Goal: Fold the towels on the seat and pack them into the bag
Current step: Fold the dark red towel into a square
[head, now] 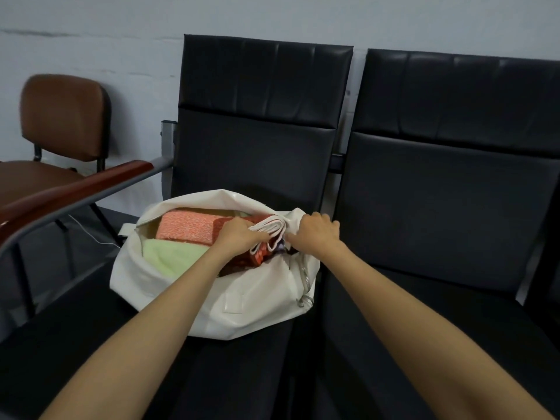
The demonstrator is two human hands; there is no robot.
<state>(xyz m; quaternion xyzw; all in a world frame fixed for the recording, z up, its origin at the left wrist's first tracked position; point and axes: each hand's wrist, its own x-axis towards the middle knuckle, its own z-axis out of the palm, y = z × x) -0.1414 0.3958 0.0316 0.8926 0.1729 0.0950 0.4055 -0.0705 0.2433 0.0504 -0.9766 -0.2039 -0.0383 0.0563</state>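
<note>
A cream cloth bag (pixel 242 301) lies open on the black seat (pixel 212 374). Inside it lie a folded salmon-pink towel (pixel 188 227) at the back and a pale green towel (pixel 172 257) in front of it. At the bag's right end sits a folded red-and-white patterned towel (pixel 263 253). My left hand (pixel 239 233) grips the top of this patterned towel, fingers curled over its white edge. My right hand (pixel 316 233) holds the bag's right rim beside the towel, fingers curled downward; its fingertips are hidden.
A second black seat (pixel 439 298) is to the right. A wood-topped metal armrest (pixel 69 192) runs along the left of the seat. A brown chair (pixel 63 116) stands further left against the pale wall. The bag's grey strap (pixel 304 286) hangs at its right side.
</note>
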